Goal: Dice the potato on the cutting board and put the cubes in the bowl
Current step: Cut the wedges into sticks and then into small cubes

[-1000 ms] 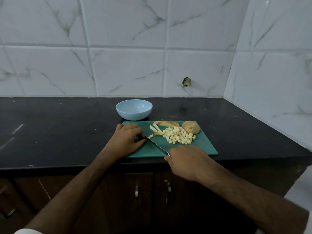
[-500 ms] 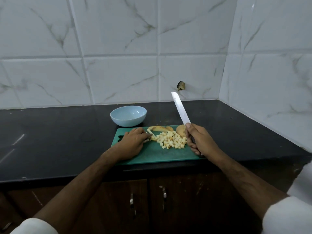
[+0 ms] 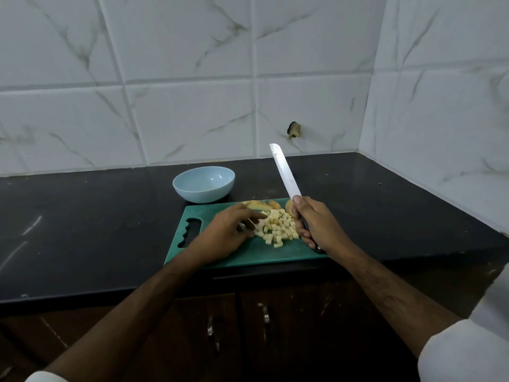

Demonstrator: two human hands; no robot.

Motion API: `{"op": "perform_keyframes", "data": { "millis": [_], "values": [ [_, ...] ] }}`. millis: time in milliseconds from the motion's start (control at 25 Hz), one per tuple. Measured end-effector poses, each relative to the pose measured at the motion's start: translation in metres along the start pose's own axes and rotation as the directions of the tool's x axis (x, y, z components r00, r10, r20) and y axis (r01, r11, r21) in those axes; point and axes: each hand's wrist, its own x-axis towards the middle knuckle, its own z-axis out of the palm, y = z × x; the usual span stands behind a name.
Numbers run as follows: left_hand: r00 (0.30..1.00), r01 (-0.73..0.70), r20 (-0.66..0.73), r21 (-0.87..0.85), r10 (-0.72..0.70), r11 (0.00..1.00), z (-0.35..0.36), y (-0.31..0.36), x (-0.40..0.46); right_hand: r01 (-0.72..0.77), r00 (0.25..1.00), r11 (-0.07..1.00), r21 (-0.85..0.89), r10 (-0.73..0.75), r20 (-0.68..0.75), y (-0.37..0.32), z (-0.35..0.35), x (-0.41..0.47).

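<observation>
A green cutting board [image 3: 209,249] lies at the counter's front edge with a heap of pale potato cubes [image 3: 278,226] in its middle. My left hand [image 3: 228,232] rests on the board, fingers extended against the left side of the heap. My right hand [image 3: 314,224] grips the dark handle of a knife [image 3: 285,172] whose blade points up and away, clear of the board. Potato end pieces [image 3: 261,205] lie along the far edge, partly hidden by my hands. The light blue bowl [image 3: 203,183] stands empty just behind the board.
The black counter [image 3: 82,230] runs left and right, bounded by white marble-tiled walls behind and on the right [image 3: 440,119]. A small dark hole [image 3: 294,130] marks the back wall. Brown cabinet doors with metal handles [image 3: 264,315] are below the counter.
The knife left the board and rose in my right hand, blade now pointing upward. My left hand slid right, up against the cube heap.
</observation>
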Motion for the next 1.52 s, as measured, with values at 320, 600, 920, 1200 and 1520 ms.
{"op": "perform_keyframes", "data": {
  "millis": [320, 600, 920, 1200, 1520],
  "values": [
    [0.998, 0.028, 0.044, 0.454, -0.054, 0.891, -0.025, -0.038, 0.004, 0.011, 1.000, 0.998, -0.055, -0.010, 0.018, 0.005, 0.000, 0.003],
    [0.997, -0.036, 0.074, 0.665, -0.018, 0.746, -0.024, -0.047, 0.002, 0.008, 0.997, 0.994, -0.110, 0.001, 0.077, -0.001, 0.001, 0.001],
    [0.999, 0.050, -0.032, 0.660, -0.038, 0.749, -0.026, -0.057, -0.008, 0.317, 0.842, 0.497, -0.808, 0.244, 0.480, -0.055, -0.037, -0.031],
    [0.997, 0.081, -0.045, 0.474, -0.068, 0.877, -0.029, -0.052, -0.026, 0.303, 0.890, 0.197, -0.932, 0.292, 0.351, -0.052, -0.031, -0.035],
    [0.998, 0.055, -0.047, 0.338, -0.041, 0.940, -0.031, -0.054, -0.040, 0.143, 0.950, 0.378, -0.915, 0.208, 0.234, -0.061, -0.003, -0.031]
  ]
}}
